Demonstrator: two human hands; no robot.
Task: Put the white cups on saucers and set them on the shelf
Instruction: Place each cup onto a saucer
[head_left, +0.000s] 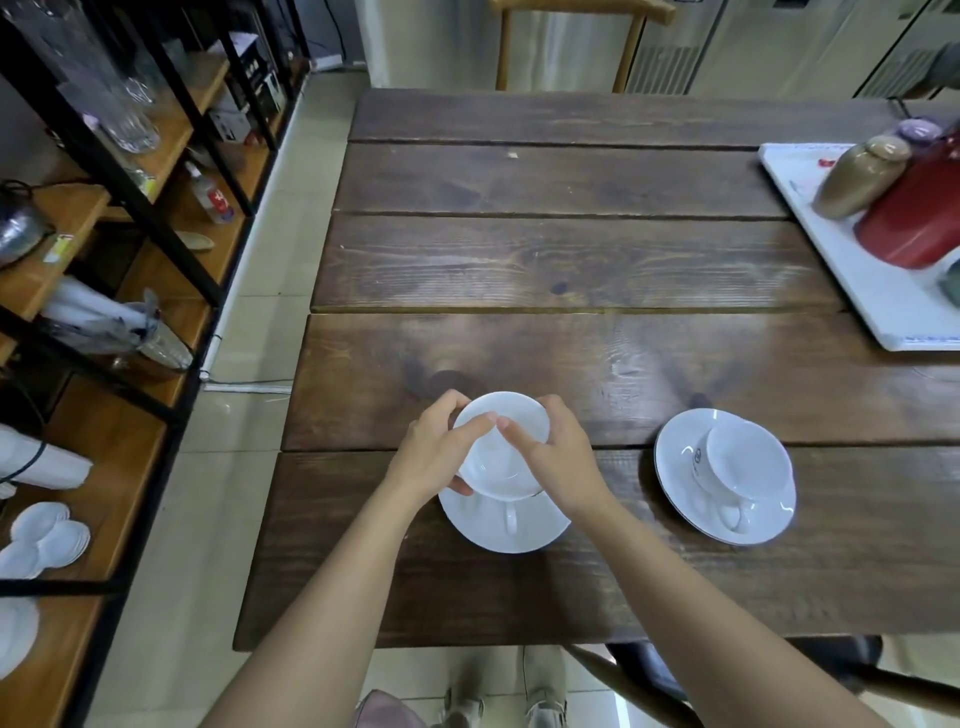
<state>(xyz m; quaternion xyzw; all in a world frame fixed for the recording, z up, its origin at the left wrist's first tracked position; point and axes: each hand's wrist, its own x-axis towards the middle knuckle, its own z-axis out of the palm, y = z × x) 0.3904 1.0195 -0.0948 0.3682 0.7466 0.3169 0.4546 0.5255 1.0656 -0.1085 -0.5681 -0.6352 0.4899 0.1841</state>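
At the far left stands the shelf (171, 124) with glasses and white dishes. On the table (571, 260), the left hand (434, 457) and the right hand (556, 457) grasp one white cup (498, 447) from both sides, just above a saucer (501, 525). Further right, a second cup (748, 460) sits on its saucer (675, 467). A white tray (841, 249) is at the far right.

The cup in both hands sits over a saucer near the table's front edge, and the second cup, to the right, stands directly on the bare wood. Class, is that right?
Not quite. The head view shows the second cup on its own saucer, not on bare wood. The rest holds: the left hand and right hand hold the first cup over a saucer.
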